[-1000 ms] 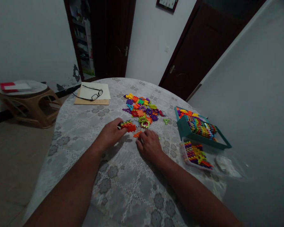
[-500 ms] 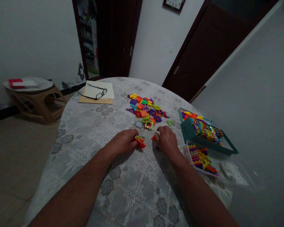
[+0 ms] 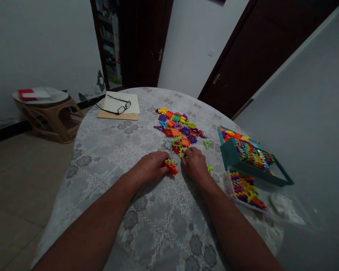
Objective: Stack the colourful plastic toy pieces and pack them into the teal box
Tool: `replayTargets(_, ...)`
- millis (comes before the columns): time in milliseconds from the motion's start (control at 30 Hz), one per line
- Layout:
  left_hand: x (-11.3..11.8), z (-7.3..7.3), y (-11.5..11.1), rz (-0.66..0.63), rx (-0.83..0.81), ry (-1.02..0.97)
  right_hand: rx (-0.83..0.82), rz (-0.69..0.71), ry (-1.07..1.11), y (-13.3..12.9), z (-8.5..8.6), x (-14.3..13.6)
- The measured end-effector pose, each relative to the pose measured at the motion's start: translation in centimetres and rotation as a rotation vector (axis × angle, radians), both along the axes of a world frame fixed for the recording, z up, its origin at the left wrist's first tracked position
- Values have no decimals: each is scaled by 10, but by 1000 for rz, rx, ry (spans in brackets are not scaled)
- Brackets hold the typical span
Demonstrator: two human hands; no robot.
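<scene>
On the tablecloth, my left hand (image 3: 156, 162) is closed around the left end of a short stack of gear pieces (image 3: 172, 168), orange-red with some green. My right hand (image 3: 195, 162) lies just right of it, fingers curled down at the near edge of a loose pile of gear pieces (image 3: 185, 131) in many colours. A yellow-green gear piece (image 3: 181, 153) shows partly beside those fingertips; what they hold, if anything, is hidden. Another yellow-green piece (image 3: 209, 168) pokes out right of this hand, and a yellow-green triangular piece (image 3: 207, 144) lies beyond.
To the right stand a teal box (image 3: 228, 158) packed with coloured pieces and a clear plastic tub (image 3: 231, 188) with more rows. A clear bag (image 3: 288, 209) lies beside them. Glasses (image 3: 121, 110) rest on paper and a board (image 3: 115, 116) at the back left.
My right hand has moved forward to the pile's near edge, and the orange piece at its fingertips is out of sight. My left hand still holds the stack. The view has shifted slightly.
</scene>
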State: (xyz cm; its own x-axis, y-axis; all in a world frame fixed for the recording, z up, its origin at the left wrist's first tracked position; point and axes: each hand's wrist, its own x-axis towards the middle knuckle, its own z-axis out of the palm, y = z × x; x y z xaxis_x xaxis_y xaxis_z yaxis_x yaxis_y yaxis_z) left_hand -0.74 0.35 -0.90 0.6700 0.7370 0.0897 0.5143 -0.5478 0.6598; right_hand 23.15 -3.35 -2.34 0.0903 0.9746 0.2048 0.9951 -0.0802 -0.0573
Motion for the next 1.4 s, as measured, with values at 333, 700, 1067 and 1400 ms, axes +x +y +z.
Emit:
replayTargets(333,0,8,-2,27,-22,69,208,155,373,2,-3,16)
replayTargets(700,0,7,-1,-1,41,58,114,379,702,-7,8,4)
replayTargets(1067,-1,4,-3,52,44,27,40,459,827,-8,-2,3)
replayTargets(1400,0,8,-2,45,44,117,231,205,228,18,-27,15)
